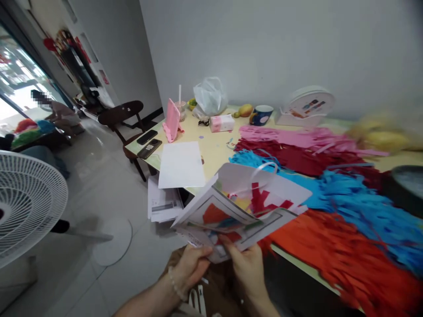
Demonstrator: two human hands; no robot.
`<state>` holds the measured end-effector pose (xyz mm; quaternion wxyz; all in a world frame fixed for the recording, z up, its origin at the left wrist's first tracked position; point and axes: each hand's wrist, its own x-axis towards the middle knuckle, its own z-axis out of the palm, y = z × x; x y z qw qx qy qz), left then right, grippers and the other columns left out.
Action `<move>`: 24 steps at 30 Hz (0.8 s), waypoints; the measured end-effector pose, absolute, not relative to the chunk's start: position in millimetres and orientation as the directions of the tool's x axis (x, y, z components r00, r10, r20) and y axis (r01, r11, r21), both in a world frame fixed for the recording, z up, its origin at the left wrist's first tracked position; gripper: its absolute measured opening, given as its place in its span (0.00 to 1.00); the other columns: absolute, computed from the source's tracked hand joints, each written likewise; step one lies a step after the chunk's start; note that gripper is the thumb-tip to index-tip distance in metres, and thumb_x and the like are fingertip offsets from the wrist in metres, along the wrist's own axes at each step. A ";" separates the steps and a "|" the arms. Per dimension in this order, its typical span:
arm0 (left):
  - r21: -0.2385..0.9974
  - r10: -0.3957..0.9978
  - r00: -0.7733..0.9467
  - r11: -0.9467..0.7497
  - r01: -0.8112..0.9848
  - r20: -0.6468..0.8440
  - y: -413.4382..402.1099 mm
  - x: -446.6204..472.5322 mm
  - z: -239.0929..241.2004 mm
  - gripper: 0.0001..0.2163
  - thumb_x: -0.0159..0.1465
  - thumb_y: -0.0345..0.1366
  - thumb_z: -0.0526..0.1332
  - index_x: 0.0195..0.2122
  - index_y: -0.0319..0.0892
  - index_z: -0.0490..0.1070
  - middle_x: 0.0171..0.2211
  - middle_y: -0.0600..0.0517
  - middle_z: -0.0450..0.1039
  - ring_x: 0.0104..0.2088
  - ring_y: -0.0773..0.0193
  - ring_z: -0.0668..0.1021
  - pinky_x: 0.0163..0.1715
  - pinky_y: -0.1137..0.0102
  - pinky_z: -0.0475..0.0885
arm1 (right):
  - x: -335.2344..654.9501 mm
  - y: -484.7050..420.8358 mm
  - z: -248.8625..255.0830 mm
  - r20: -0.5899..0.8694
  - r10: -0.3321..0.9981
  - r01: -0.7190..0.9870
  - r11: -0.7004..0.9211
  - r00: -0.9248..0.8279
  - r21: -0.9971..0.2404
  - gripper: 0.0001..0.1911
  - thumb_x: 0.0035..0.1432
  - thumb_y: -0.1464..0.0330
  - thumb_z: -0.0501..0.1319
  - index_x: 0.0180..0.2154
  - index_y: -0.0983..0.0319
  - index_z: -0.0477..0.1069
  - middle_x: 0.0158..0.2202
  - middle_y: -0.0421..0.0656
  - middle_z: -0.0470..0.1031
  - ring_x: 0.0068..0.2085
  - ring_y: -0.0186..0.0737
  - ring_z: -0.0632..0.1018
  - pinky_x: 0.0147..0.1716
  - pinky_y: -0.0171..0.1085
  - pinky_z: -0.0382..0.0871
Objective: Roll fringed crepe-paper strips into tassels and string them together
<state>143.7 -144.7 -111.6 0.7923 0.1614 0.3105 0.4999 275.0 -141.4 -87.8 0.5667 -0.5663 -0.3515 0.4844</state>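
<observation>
Both my hands hold a white paper gift bag (244, 207) by its near lower edge, in front of the table's edge. The bag is tipped open toward me, showing red, yellow and blue paper pieces inside and a thin white ribbon handle. My left hand (190, 266), with a bead bracelet on the wrist, pinches the bag's lower left corner. My right hand (246, 266) grips the bottom edge just to the right, thumb on top. The picture is somewhat blurred by motion.
The yellow table (214, 152) carries fringed paper strips in pink (297, 136), dark red, blue (363, 202) and orange (346, 259), a white sheet (181, 165), two phones (148, 143), a pink stand, a tissue box, a plastic bag and a mug (262, 114). A white fan (24, 207) stands at left, a chair behind.
</observation>
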 end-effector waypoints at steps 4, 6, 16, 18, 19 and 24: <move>0.675 0.831 0.402 0.551 -0.491 -0.385 -131.6 98.4 -120.5 0.31 0.44 0.40 0.78 0.51 0.42 0.76 0.52 0.40 0.77 0.57 0.42 0.75 0.63 0.49 0.62 | 301.1 -138.7 -81.6 -0.111 0.960 0.015 -0.119 0.258 -0.993 0.22 0.49 0.55 0.71 0.39 0.65 0.77 0.38 0.52 0.83 0.40 0.54 0.82 0.44 0.48 0.76; 0.822 0.895 0.250 0.441 -0.361 -0.371 -118.4 71.0 -121.4 0.34 0.37 0.38 0.81 0.48 0.42 0.77 0.51 0.41 0.78 0.58 0.43 0.74 0.64 0.51 0.60 | 310.6 -140.5 -79.3 -0.086 0.982 0.093 -0.103 0.167 -0.990 0.23 0.49 0.57 0.71 0.43 0.64 0.77 0.42 0.51 0.83 0.44 0.55 0.82 0.48 0.49 0.75; 0.889 0.890 0.194 0.440 -0.128 -0.413 -113.3 112.6 -90.8 0.25 0.39 0.40 0.80 0.39 0.36 0.79 0.37 0.46 0.82 0.35 0.59 0.81 0.40 0.68 0.76 | 283.3 -171.4 -105.4 -0.277 0.916 -0.122 -0.252 0.290 -0.960 0.22 0.43 0.55 0.73 0.34 0.64 0.77 0.31 0.50 0.83 0.32 0.50 0.82 0.34 0.44 0.78; 0.887 0.889 0.150 0.449 -0.102 -0.433 -116.0 119.2 -90.7 0.24 0.40 0.41 0.79 0.37 0.35 0.79 0.34 0.46 0.82 0.32 0.60 0.80 0.35 0.70 0.76 | 283.5 -175.1 -110.0 -0.282 0.900 -0.131 -0.252 0.333 -0.959 0.20 0.42 0.55 0.73 0.31 0.64 0.76 0.30 0.49 0.82 0.31 0.49 0.81 0.33 0.43 0.77; 0.887 0.887 0.143 0.454 -0.083 -0.440 -116.3 119.6 -91.0 0.24 0.40 0.41 0.79 0.37 0.35 0.79 0.34 0.46 0.82 0.31 0.61 0.80 0.34 0.70 0.75 | 285.1 -175.8 -111.3 -0.282 0.898 -0.145 -0.246 0.339 -0.958 0.20 0.42 0.55 0.73 0.31 0.64 0.76 0.30 0.49 0.82 0.31 0.49 0.82 0.34 0.43 0.78; 0.893 0.874 0.197 0.448 0.031 -0.445 -112.6 110.3 -89.9 0.25 0.42 0.39 0.78 0.41 0.36 0.79 0.39 0.46 0.82 0.37 0.57 0.81 0.39 0.68 0.76 | 302.9 -168.9 -102.8 -0.261 0.922 -0.247 -0.193 0.286 -0.950 0.29 0.38 0.58 0.76 0.43 0.61 0.75 0.41 0.48 0.83 0.41 0.51 0.83 0.41 0.45 0.79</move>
